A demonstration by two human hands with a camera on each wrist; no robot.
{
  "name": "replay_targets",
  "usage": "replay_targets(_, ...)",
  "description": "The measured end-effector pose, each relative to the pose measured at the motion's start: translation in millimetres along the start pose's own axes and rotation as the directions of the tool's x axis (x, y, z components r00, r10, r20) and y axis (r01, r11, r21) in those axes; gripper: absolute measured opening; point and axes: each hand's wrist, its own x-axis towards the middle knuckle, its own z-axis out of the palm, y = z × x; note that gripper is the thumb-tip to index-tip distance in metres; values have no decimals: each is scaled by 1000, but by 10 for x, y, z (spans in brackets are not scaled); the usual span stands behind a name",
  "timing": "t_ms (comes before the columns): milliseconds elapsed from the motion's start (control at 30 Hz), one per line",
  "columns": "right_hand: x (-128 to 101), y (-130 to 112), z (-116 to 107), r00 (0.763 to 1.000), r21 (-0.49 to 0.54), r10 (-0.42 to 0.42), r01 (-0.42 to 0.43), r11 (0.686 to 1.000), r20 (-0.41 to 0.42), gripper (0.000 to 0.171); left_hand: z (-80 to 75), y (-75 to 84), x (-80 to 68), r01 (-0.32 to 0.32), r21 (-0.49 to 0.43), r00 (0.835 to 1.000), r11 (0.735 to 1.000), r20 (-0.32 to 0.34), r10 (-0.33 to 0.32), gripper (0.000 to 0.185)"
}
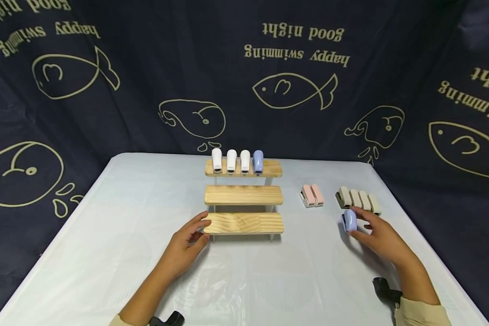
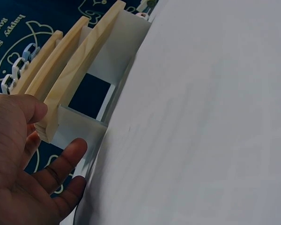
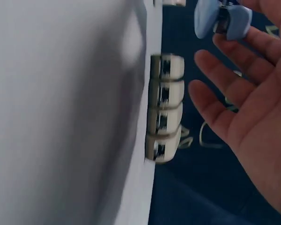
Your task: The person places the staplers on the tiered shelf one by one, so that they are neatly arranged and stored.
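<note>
A three-tier wooden shelf (image 1: 243,195) stands mid-table, with three white staplers (image 1: 230,160) and a blue one (image 1: 258,161) on its top tier. My left hand (image 1: 195,231) holds the left end of the lowest plank (image 2: 70,79), thumb on top and fingers beneath beside the clear support. My right hand (image 1: 362,228) pinches a second blue stapler (image 1: 349,221) just above the table at the right. In the right wrist view that blue stapler (image 3: 222,18) sits at my fingertips (image 3: 234,44), with the other fingers spread.
Two pink staplers (image 1: 312,195) lie right of the shelf. A row of several beige staplers (image 1: 358,199) (image 3: 164,108) sits just behind my right hand. The white table (image 1: 106,235) is ringed by a dark printed curtain (image 1: 146,81).
</note>
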Motion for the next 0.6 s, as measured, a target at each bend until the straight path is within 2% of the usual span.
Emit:
replay_targets(167,92,-165,-6,996,2,-85,85,996,-27,62,1,9,-8,6,-9,1000,1000,-2,-6,35)
replay_targets(600,535,-628,-124,991,93,-133,131,987,6,63,3,17,-3,-16,-36,1000,999,-14,16,35)
